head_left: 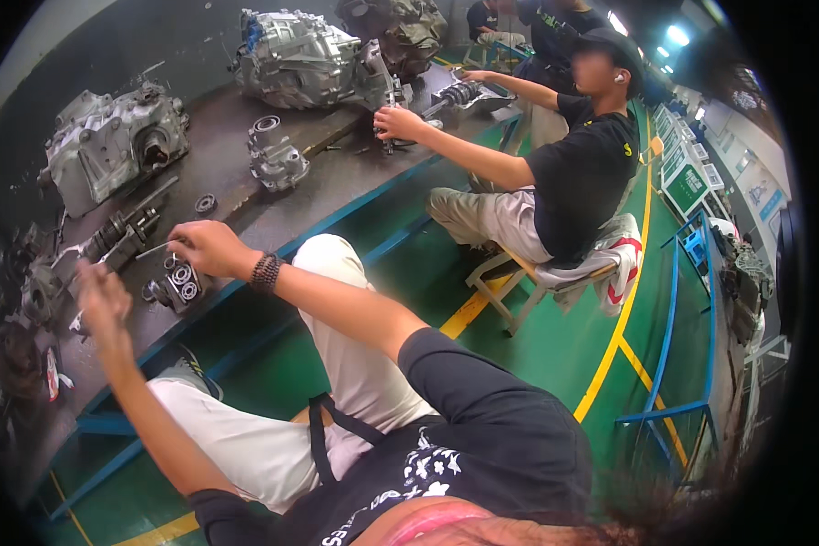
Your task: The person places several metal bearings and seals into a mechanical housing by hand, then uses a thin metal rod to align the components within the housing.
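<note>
Apparently, a thin rod is pinched between the curled fingers of the right hand; the left hand is blurred and partly bent, and whether anything is held by it cannot be told. Between the hands, near the bench edge, a metal block is set, probably for easy reach. The left hand is crowded by parts; more room is left beyond the right.

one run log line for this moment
left hand: blurred, near ridged shaft | right hand: pinching thin rod, near bearing block | co-worker: seated at bench
</note>
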Available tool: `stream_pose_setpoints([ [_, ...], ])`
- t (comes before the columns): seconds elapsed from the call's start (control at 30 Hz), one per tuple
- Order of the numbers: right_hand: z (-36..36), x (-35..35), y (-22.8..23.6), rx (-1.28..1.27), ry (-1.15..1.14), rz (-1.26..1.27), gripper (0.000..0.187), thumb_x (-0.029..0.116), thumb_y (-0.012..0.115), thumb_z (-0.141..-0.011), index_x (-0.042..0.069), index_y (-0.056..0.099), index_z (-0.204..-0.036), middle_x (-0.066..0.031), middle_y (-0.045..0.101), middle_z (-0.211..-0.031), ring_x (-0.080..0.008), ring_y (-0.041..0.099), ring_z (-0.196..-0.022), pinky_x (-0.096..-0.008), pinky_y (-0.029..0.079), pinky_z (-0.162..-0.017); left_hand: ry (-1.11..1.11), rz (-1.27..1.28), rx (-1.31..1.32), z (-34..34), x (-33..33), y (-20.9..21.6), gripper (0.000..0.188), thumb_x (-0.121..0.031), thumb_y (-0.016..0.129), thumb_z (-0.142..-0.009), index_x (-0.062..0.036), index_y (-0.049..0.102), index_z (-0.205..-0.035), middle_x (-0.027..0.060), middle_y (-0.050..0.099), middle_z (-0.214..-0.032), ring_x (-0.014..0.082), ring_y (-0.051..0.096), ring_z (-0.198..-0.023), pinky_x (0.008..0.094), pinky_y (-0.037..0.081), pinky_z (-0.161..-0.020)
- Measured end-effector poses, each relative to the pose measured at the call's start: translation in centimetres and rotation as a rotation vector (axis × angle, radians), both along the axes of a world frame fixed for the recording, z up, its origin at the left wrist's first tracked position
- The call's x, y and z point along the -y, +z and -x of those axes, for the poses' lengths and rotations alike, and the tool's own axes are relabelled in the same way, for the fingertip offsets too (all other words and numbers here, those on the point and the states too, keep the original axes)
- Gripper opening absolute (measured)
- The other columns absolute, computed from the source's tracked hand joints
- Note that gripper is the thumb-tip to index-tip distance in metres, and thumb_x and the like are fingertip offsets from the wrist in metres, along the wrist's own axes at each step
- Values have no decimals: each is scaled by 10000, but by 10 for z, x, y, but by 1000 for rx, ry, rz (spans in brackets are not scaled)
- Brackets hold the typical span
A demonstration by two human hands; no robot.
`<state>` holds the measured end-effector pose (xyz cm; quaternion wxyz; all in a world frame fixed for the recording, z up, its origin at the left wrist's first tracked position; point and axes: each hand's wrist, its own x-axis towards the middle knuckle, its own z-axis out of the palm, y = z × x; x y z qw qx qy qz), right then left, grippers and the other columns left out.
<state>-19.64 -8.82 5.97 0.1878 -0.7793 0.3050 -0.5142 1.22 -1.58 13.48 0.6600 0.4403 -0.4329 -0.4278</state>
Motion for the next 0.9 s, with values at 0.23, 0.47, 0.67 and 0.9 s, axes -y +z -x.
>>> stream_pose_setpoints([
  [0.23,6,4,-10,178,-106,-91,224,247,628,-927,34,695,-934,-172,694,-846,-354,675,-820,-435,513,-711,-252,-285,61,2,51,-108,345,-436,494,-1037,-103,581,-1016,-38,444,-650,94,462,-548,254,354,-499],
  [0.47,1,0,-18,156,-137,-155,187,193,683,-895,24,717,-968,-160,709,-845,-291,665,-717,-370,513,-674,-185,-277,-95,11,61,-109,355,-338,488,-1048,-43,583,-1222,13,579,-808,143,617,-737,269,493,-656],
  [0.67,4,-8,-24,139,-65,-117,174,197,704,-850,34,712,-908,-182,687,-804,-325,667,-716,-403,519,-654,-171,-273,-153,13,60,-129,413,-320,490,-1051,-25,542,-1336,138,656,-1138,253,687,-975,364,558,-883],
  [0.9,1,-18,-20,204,62,-271,194,176,718,-876,1,683,-951,-151,720,-831,-250,706,-759,-343,534,-696,-271,-280,-48,22,45,-118,387,-301,484,-1046,-38,553,-1322,110,646,-1165,223,673,-979,360,552,-896],
])
